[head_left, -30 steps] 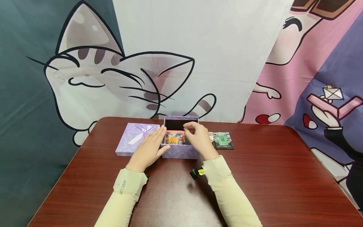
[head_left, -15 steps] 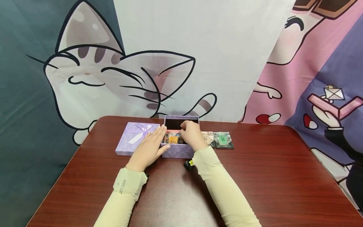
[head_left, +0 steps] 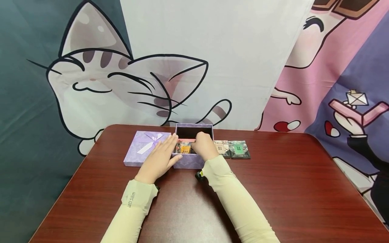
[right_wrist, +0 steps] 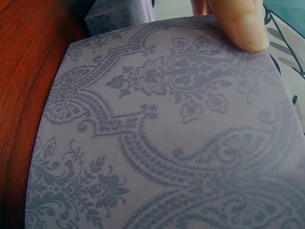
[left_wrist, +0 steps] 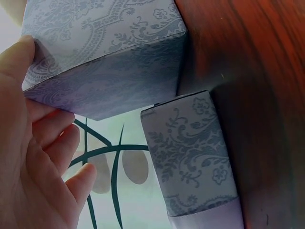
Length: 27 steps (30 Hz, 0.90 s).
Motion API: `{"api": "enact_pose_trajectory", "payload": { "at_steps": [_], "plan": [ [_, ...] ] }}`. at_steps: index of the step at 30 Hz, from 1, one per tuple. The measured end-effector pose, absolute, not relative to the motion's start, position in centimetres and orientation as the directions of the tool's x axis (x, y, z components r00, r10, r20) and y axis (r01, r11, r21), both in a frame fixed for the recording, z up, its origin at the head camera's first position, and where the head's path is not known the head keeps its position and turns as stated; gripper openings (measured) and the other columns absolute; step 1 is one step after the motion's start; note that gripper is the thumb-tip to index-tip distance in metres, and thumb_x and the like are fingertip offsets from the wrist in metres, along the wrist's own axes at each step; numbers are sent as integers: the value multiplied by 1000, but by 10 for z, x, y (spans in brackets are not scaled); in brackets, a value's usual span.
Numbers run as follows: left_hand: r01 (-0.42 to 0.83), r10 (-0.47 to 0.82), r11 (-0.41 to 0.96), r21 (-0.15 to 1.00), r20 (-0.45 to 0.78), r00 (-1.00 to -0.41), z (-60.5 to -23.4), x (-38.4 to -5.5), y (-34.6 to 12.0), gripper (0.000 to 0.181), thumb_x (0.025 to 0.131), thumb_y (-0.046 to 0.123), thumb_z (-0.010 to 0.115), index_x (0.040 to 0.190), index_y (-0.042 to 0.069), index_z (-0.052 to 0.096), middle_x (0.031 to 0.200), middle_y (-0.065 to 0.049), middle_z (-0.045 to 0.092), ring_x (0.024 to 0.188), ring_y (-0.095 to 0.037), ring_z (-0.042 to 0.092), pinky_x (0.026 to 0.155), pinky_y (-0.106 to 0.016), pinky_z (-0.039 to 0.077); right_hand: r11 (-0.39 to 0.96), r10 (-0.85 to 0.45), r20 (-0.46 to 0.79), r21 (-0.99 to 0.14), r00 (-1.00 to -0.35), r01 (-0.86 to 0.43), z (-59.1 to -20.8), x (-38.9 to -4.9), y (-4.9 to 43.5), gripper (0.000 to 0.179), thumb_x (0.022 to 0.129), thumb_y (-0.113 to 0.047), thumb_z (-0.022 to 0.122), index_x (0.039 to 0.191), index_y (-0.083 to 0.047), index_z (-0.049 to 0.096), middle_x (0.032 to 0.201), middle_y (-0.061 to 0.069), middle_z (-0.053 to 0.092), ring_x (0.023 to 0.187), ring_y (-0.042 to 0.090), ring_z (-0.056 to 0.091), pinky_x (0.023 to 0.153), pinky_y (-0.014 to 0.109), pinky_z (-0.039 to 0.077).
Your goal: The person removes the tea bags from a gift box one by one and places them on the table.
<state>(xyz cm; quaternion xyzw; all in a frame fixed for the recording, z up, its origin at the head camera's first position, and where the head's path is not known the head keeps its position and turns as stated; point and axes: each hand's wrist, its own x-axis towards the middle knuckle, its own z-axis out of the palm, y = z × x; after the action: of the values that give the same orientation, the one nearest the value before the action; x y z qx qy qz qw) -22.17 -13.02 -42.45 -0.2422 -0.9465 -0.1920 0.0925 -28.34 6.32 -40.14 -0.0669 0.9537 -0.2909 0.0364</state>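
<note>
An uncovered purple patterned box (head_left: 189, 162) stands near the table's far edge. My left hand (head_left: 158, 157) lies along its left side, fingers extended, the thumb on the front wall; in the left wrist view that hand (left_wrist: 45, 138) borders the box's corner. The right wrist view shows the left thumb (right_wrist: 245, 28) on the front wall. My right hand (head_left: 205, 146) reaches into the box's right half, its fingertips hidden, so whether they hold something is unclear. Inside at left sits a small packet (head_left: 184, 148) with an orange label.
Left of the box lies its purple lid (head_left: 138, 146) with a ribbon bow. To the right lie a beige-labelled packet (head_left: 222, 148) and a dark packet (head_left: 239, 149) with a green label. A cartoon cat cloth (head_left: 170, 33) hangs behind the table (head_left: 291, 189).
My right hand has moved left and down into the box, uncovering more of the beige-labelled packet. The left hand stays where it was.
</note>
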Motion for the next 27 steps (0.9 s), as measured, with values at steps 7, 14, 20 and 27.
{"api": "enact_pose_trajectory", "payload": {
  "at_steps": [7,14,20,27],
  "plan": [
    [498,426,805,321,270,-863,-425,-222,-129,75,103,45,55,158,1,30,165,-14,27,152,-28,25,121,-56,24,812,-152,-16,-573,-988,-116,-399,-282,64,48,88,0,64,53,-17,35,49,-5,24,45,11,22,43,26,23],
    [491,423,809,324,259,-868,-425,-221,-130,74,104,45,54,159,1,29,165,-13,27,153,-27,25,121,-56,23,806,-144,28,-577,-989,-134,-399,-282,64,3,83,-1,71,81,0,69,74,7,64,60,15,48,58,31,47],
    [491,422,809,323,262,-868,-425,-221,-130,74,104,45,54,158,1,30,165,-13,28,152,-28,26,121,-56,23,787,-148,37,-601,-988,-140,-400,-283,64,20,83,-7,78,101,2,75,92,11,74,84,24,68,80,39,57],
    [492,423,807,327,261,-868,-427,-222,-130,74,104,45,54,158,1,30,165,-13,27,153,-28,25,121,-56,23,748,-181,28,-646,-983,-156,-399,-284,65,16,83,-9,79,96,0,76,82,5,72,74,17,64,71,33,55]
  ]
}}
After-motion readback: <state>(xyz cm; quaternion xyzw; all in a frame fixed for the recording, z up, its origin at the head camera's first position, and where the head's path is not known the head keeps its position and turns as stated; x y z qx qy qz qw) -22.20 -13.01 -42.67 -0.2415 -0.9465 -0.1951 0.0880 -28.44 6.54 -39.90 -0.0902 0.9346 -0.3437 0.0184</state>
